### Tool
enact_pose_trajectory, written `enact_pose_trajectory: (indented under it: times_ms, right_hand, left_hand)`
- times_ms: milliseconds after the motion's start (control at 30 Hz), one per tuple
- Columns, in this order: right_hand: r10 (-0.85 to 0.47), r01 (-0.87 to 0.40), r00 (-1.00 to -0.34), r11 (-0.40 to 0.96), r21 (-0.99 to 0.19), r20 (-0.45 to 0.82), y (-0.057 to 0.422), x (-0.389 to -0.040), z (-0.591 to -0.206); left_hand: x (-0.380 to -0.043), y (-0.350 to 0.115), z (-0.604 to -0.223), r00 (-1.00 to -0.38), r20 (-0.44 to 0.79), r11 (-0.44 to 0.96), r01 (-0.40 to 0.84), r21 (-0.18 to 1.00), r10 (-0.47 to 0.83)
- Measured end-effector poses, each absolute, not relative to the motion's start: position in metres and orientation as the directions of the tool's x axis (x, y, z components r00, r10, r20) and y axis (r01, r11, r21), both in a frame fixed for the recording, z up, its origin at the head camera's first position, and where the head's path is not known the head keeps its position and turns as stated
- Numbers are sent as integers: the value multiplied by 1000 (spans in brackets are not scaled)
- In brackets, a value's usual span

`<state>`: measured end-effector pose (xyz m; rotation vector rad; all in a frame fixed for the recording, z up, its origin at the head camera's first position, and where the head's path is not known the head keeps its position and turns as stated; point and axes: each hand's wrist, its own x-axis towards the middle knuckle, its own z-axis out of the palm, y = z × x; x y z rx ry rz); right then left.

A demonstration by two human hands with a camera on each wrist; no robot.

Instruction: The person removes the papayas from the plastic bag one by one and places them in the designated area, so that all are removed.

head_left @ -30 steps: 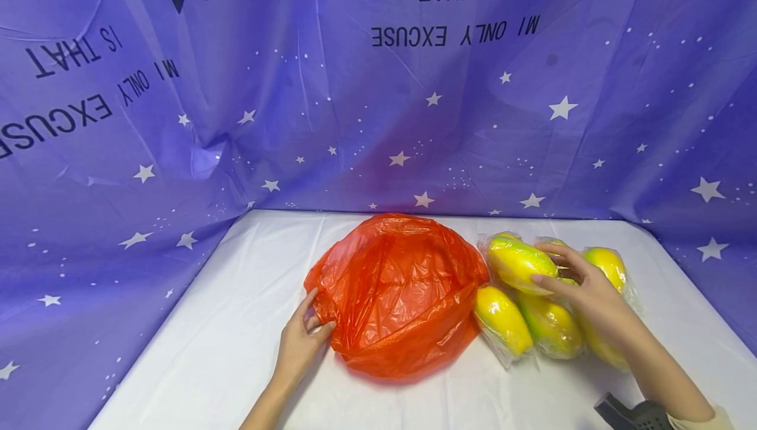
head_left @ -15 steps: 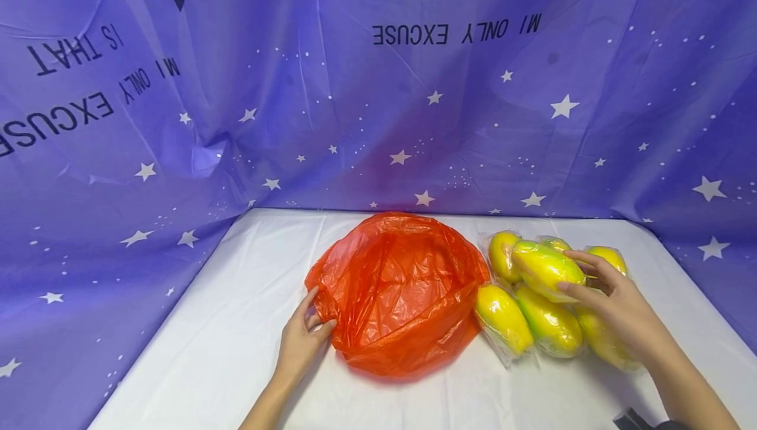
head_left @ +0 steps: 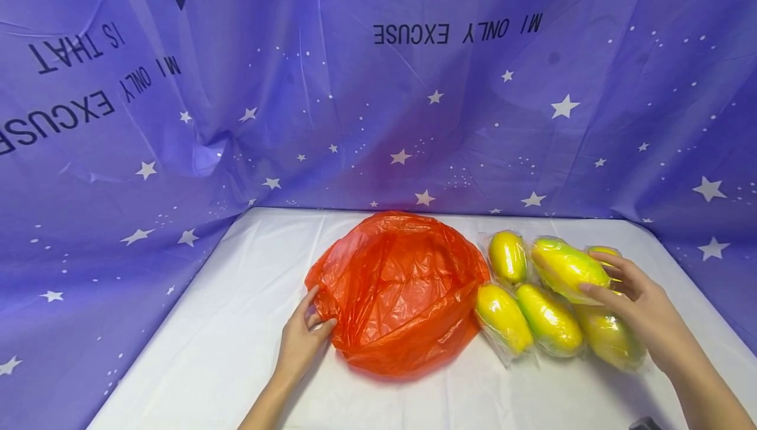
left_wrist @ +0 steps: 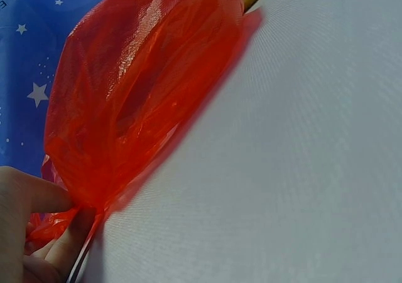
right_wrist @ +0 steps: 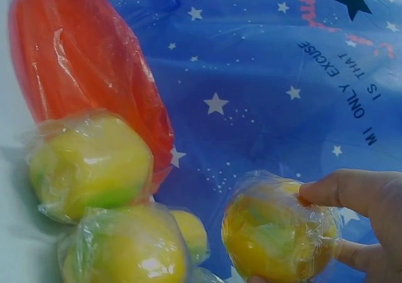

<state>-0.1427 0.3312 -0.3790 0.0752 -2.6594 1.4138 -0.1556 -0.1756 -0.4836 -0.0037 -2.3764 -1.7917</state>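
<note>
An orange-red plastic bag lies on the white table with its mouth spread. At its left side my left hand pinches the rim between thumb and fingers; the left wrist view shows the gathered film there. Over on the right, my right hand grips a yellow-green mango in clear wrap, thumb on its near side and fingers on its far side. The right wrist view shows this held mango apart from the other fruit. It partly hides another mango behind.
More wrapped mangoes, such as the one nearest the bag, sit in loose rows to its right. A purple star-printed cloth hangs behind the white table. A dark object shows at the bottom edge.
My right hand has carried the mango rightward, away from the bag, uncovering the mango at the back left of the group. My left hand and the bag stay in place.
</note>
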Motion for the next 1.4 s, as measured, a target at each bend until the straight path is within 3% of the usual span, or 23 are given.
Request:
enact_pose_trajectory:
  times_ms: [267, 600, 1000, 1167, 1400]
  right_hand:
    - [92, -56, -987, 554, -830, 129, 345, -134, -383]
    - [120, -121, -973, 471, -874, 199, 365, -124, -387]
    - [343, -33, -916, 456, -889, 210, 376, -110, -392]
    - [364, -38, -908, 423, -905, 208, 383, -107, -397]
    - [452, 68, -879, 430, -900, 149, 390, -102, -404]
  left_hand:
    - [-155, -175, -483, -986, 134, 277, 102, 955, -97]
    - [-155, -175, -483, -986, 133, 278, 100, 955, -101]
    - [-157, -176, -484, -984, 133, 306, 92, 948, -116]
    - [-157, -176, -484, -984, 137, 312, 94, 945, -118]
    - [-156, -176, -482, -983, 133, 333, 85, 939, -124]
